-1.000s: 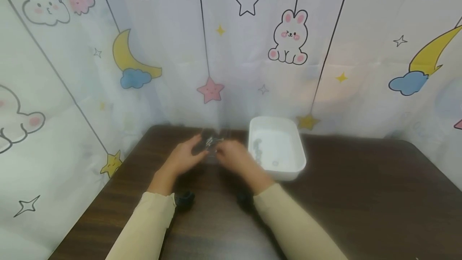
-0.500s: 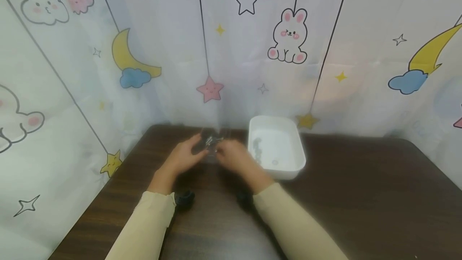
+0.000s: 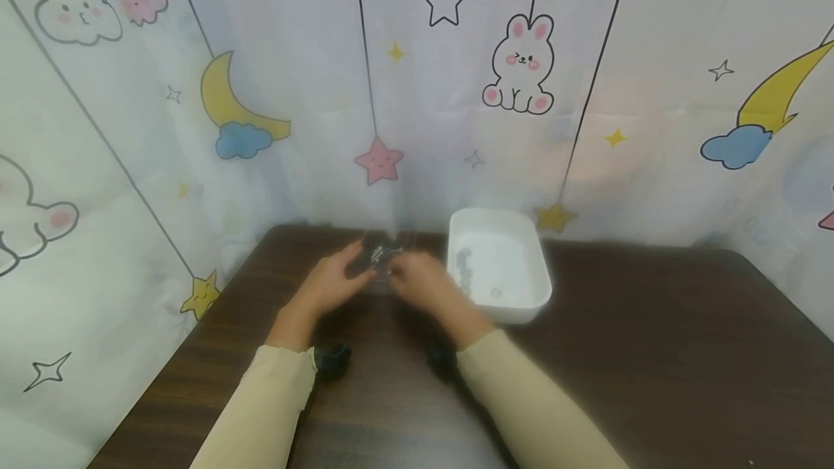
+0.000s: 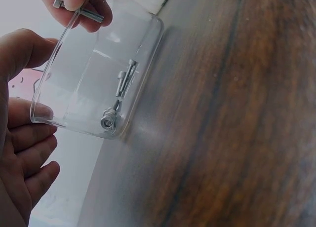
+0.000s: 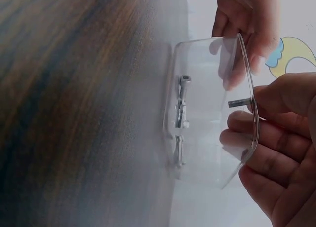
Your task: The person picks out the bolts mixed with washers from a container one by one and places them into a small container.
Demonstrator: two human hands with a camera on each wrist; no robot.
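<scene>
In the head view a clear plastic box stands near the table's back edge, between both hands. Its see-through wall (image 4: 79, 96) fills much of the left wrist view. My left hand (image 3: 329, 284) holds the box from the left, thumb and index finger at its rim, other fingers loosely spread. My right hand (image 3: 426, 284) pinches a metal socket-head bolt (image 5: 239, 102) at the rim, its threaded end pointing into the box. Several similar bolts (image 4: 108, 119) lie on the box's floor, some side by side.
A white tub (image 3: 515, 263) stands right of the right hand, with a cluster of small grey pieces (image 3: 465, 270) along its left side. Behind the dark wooden table (image 3: 638, 353) hangs a white curtain (image 3: 443, 107) with cartoon prints. Dark straps sit at both wrists.
Both hands and the box stay almost where they were. The head view shifts only very slightly.
</scene>
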